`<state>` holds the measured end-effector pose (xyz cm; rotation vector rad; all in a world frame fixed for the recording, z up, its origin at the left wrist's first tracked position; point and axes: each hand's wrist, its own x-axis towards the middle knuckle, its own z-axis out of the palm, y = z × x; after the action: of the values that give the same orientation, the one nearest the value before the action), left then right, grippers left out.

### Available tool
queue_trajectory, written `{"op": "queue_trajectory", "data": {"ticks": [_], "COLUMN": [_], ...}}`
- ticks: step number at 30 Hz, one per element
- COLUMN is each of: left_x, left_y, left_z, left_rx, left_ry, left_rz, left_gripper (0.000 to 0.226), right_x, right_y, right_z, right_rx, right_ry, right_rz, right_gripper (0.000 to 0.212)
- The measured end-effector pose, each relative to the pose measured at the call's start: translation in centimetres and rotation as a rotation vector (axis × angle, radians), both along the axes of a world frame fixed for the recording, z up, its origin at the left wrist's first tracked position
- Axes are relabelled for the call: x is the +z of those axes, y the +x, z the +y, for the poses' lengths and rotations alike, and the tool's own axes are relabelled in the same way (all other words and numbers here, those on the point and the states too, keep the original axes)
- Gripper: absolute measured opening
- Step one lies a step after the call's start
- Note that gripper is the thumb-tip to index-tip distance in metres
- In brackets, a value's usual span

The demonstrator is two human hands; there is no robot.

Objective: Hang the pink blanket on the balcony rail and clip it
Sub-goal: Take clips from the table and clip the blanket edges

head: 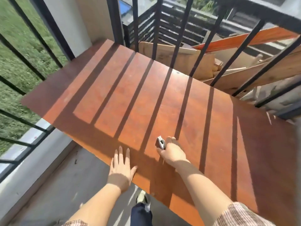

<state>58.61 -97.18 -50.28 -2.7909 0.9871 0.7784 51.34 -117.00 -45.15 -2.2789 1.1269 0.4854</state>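
My right hand (172, 153) grips a small metal clip (161, 142) just above a reddish-brown wooden table (133, 101). Flat on the table's near edge lies my left hand (121, 167), fingers spread and holding nothing. The black balcony rail (254, 9) with its vertical bars runs along the top and left of the view. No pink blanket is in view.
Cardboard and wooden boards (210, 62) are piled behind the bars at the far right. Grass (17, 62) lies below beyond the left railing. The grey concrete floor (61, 185) and my shoe (141, 197) show under the table's near edge.
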Motion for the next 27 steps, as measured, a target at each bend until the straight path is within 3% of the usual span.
{"op": "queue_trajectory", "data": {"ticks": [10, 15, 20, 25, 27], "left_x": [0.2, 3.5, 6.4, 8.6, 9.4], "left_y": [1.2, 2.1, 0.2, -2.5, -4.1], "left_z": [-0.9, 1.3, 10.2, 23.4, 29.7], "left_rx": [0.035, 0.208, 0.389, 0.552, 0.633], "left_ry": [0.072, -0.111, -0.259, -0.326, -0.354], "left_rz": [0.138, 0.244, 0.184, 0.103, 0.067], "left_gripper": [0.077, 0.063, 0.056, 0.051, 0.050], "right_x": [-0.9, 0.3, 2.6, 5.1, 6.0], "right_y": [2.1, 2.5, 3.6, 3.7, 3.5], "right_z": [-0.5, 3.0, 11.7, 25.2, 31.5], "right_rx": [0.076, 0.112, 0.216, 0.338, 0.456], "right_ry": [-0.073, -0.020, 0.003, 0.049, 0.101], "right_rz": [0.039, 0.046, -0.055, -0.206, -0.218], "right_gripper": [0.025, 0.025, 0.029, 0.042, 0.036]}}
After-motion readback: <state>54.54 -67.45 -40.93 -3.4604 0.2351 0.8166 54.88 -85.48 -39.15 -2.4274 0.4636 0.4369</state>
